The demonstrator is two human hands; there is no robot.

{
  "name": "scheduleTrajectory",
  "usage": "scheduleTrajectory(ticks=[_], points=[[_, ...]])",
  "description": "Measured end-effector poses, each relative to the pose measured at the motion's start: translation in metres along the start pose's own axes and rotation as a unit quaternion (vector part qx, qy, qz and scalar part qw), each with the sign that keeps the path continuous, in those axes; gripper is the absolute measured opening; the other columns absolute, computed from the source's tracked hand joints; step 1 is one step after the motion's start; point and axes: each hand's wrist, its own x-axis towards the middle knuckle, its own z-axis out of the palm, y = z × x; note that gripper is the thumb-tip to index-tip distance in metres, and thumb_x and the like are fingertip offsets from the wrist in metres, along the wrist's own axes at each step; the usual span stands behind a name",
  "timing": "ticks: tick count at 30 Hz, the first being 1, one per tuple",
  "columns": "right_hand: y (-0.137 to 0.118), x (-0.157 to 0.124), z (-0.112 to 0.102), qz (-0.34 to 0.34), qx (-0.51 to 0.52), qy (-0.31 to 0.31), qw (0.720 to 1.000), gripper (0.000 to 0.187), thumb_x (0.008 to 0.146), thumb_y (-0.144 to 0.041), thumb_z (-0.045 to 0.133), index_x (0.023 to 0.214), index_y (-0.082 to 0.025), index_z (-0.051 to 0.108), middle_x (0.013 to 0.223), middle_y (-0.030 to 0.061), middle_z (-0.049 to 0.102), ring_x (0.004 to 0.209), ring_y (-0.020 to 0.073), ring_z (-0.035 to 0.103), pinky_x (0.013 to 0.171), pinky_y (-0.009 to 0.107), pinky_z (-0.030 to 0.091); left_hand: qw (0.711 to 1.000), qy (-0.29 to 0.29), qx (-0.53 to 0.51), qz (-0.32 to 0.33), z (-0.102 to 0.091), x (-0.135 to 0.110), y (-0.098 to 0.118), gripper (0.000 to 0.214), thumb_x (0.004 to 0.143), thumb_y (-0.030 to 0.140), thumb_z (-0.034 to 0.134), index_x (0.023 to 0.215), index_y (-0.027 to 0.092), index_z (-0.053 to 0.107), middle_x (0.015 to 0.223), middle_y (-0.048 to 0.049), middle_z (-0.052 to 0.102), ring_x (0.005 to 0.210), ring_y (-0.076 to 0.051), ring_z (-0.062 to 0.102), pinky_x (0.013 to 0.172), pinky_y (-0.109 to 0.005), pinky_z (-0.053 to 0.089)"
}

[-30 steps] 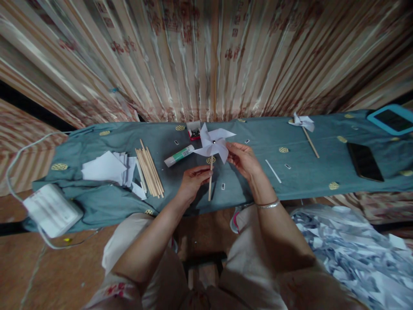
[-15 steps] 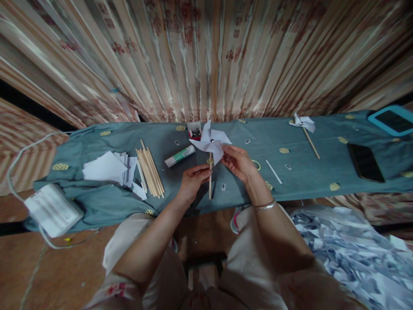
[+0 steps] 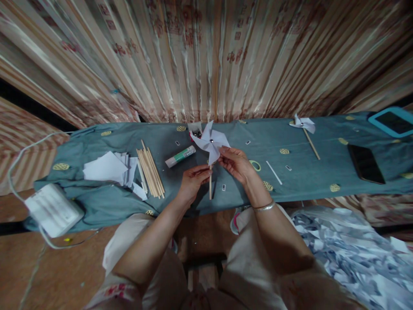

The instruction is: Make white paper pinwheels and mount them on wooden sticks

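Observation:
A white paper pinwheel [image 3: 210, 138] with a round metal pin at its centre stands on a wooden stick [image 3: 211, 189] in front of me. My left hand [image 3: 193, 180] pinches the stick below the blades. With fingers and thumb closed, my right hand [image 3: 237, 162] holds the lower right blade. Behind the pinwheel, partly covered by it, is a small open box of pins [image 3: 195, 132]. A glue stick [image 3: 180, 156] lies to the left of it.
On the green tablecloth [image 3: 180, 198] are wooden sticks [image 3: 151, 174], paper pieces [image 3: 105, 168], a white box with a cable [image 3: 54, 210], a tape roll [image 3: 254, 165], a white strip [image 3: 274, 172], another pinwheel [image 3: 303, 124], a phone [image 3: 366, 163] and a blue-framed tablet [image 3: 395, 122]. Paper scraps fill a bag [image 3: 358, 249] at right.
The pinwheel's blades have turned slightly, and my right hand has shifted a little left and down with the blade. My left hand stays on the stick.

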Motion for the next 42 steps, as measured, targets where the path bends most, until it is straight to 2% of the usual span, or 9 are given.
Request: scheduleTrajectory(ticks=[6,10,14,22,31,38,42], points=[[-0.001,0.001,-0.004,-0.018,-0.01,-0.006,1.0,0.039,0.048,-0.04,0.094,0.073,-0.02,0.071,0.063,-0.0041,0.071,0.055,0.0075,0.063,0.054,0.016,0.053,1.0,-0.017,0.005,-0.008,0.0,-0.001,0.001,0.043,0.04,0.034,0.094,0.074,0.016,0.077,0.077,-0.0028,0.073,0.066,-0.011,0.061,0.069,-0.027,0.05],[-0.011,0.001,-0.01,-0.037,-0.014,-0.022,0.999,0.042,0.064,-0.058,0.08,0.085,-0.023,0.071,0.079,0.0014,0.076,0.074,0.0155,0.071,0.064,0.025,0.056,0.998,-0.041,0.025,-0.041,0.001,-0.004,0.005,0.045,0.036,0.035,0.095,0.073,0.016,0.078,0.074,-0.004,0.073,0.063,-0.01,0.059,0.063,-0.024,0.048],[-0.025,-0.001,-0.016,-0.03,-0.048,-0.023,0.998,0.047,0.075,-0.068,0.064,0.087,-0.024,0.073,0.088,0.006,0.077,0.085,0.0215,0.072,0.066,0.029,0.058,0.994,-0.069,0.045,-0.075,0.003,-0.008,0.007,0.045,0.034,0.036,0.096,0.071,0.016,0.078,0.07,-0.0029,0.071,0.06,-0.009,0.057,0.061,-0.023,0.047],[-0.028,-0.005,-0.024,-0.049,-0.064,0.005,0.997,0.035,0.063,-0.048,0.083,0.086,-0.023,0.077,0.081,-0.0002,0.075,0.065,0.012,0.064,0.057,0.021,0.055,0.989,-0.103,0.065,-0.08,0.0,-0.009,0.001,0.04,0.041,0.034,0.094,0.074,0.016,0.08,0.067,-0.0028,0.07,0.058,-0.009,0.055,0.062,-0.025,0.046],[-0.027,-0.003,-0.022,-0.044,-0.055,-0.003,0.998,0.027,0.064,-0.038,0.083,0.085,-0.022,0.077,0.07,-0.0023,0.071,0.053,0.0085,0.056,0.048,0.02,0.05,0.99,-0.098,0.063,-0.076,0.0,-0.007,0.003,0.039,0.041,0.034,0.094,0.074,0.018,0.08,0.069,-0.0021,0.069,0.059,-0.009,0.055,0.059,-0.023,0.045],[-0.027,-0.004,-0.017,-0.031,-0.043,0.002,0.999,0.023,0.063,-0.034,0.085,0.08,-0.022,0.075,0.067,-0.0028,0.071,0.05,0.0091,0.057,0.046,0.02,0.052,0.992,-0.09,0.064,-0.067,-0.001,-0.005,0.003,0.041,0.042,0.036,0.094,0.074,0.017,0.079,0.066,-0.0015,0.068,0.059,-0.009,0.055,0.061,-0.024,0.046],[-0.025,-0.005,-0.016,-0.036,-0.039,-0.014,0.998,0.028,0.061,-0.036,0.086,0.082,-0.022,0.076,0.069,-0.0025,0.073,0.05,0.0087,0.059,0.049,0.02,0.053,0.993,-0.08,0.056,-0.068,-0.001,-0.004,0.003,0.04,0.04,0.035,0.094,0.073,0.017,0.079,0.068,-0.0026,0.069,0.059,-0.009,0.055,0.062,-0.025,0.047]])
